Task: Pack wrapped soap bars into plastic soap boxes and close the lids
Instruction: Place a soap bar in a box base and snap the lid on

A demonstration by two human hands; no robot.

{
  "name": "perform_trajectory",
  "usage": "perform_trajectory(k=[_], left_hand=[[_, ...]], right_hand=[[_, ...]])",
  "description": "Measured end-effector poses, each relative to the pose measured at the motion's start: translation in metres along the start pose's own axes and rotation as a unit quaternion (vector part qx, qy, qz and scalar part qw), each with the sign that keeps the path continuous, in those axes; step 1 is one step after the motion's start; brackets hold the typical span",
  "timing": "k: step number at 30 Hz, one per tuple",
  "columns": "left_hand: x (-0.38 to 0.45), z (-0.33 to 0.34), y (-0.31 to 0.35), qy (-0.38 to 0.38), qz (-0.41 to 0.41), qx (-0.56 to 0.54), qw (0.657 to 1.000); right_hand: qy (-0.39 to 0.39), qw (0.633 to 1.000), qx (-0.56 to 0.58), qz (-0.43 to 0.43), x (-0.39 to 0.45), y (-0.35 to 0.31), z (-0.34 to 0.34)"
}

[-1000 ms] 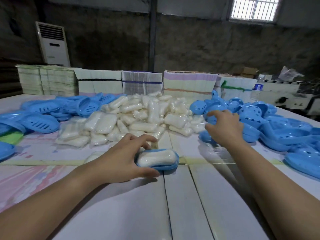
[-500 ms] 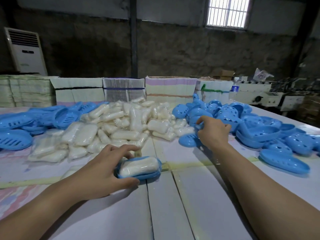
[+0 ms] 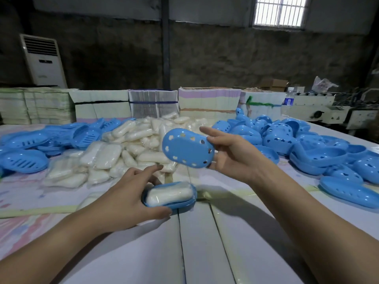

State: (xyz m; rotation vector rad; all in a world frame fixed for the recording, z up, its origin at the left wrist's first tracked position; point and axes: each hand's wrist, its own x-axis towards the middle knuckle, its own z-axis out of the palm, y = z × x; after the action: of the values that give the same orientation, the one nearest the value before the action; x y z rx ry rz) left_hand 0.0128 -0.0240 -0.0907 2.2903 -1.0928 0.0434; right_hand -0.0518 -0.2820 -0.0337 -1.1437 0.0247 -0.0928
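Note:
A blue soap box base (image 3: 185,203) lies on the table in front of me with a wrapped white soap bar (image 3: 169,194) in it. My left hand (image 3: 127,198) holds the base at its left end, thumb along the near rim, index finger raised behind it. My right hand (image 3: 229,152) grips a blue perforated lid (image 3: 187,148) in the air above and behind the base, its domed side facing me. A heap of wrapped soap bars (image 3: 131,152) sits behind.
Blue slotted trays (image 3: 24,158) lie in a pile at the left, and blue perforated lids (image 3: 328,152) at the right. Stacks of flat cartons (image 3: 205,103) line the table's far edge. An air conditioner (image 3: 44,60) stands at the back left.
My right hand has lifted a lid out of the right pile and brought it left, over the table's middle. My left hand stays on the filled base.

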Motion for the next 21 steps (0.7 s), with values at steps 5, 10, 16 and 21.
perform_trajectory(k=[5, 10, 16, 21], left_hand=[[0.002, 0.001, -0.001, 0.030, 0.021, -0.041, 0.998], [0.001, 0.001, -0.002, 0.022, 0.009, -0.035, 0.999], [0.001, 0.001, -0.003, 0.012, -0.019, -0.018, 1.000], [-0.001, 0.000, -0.001, -0.002, -0.009, -0.015, 1.000]], right_hand=[[0.022, 0.978, -0.181, 0.097, 0.004, 0.024, 0.015], [0.081, 0.922, -0.377, -0.043, 0.004, 0.033, 0.017], [-0.119, 0.824, -0.552, -0.047, -0.003, 0.039, 0.024], [-0.150, 0.780, -0.605, -0.057, -0.006, 0.032, 0.019]])
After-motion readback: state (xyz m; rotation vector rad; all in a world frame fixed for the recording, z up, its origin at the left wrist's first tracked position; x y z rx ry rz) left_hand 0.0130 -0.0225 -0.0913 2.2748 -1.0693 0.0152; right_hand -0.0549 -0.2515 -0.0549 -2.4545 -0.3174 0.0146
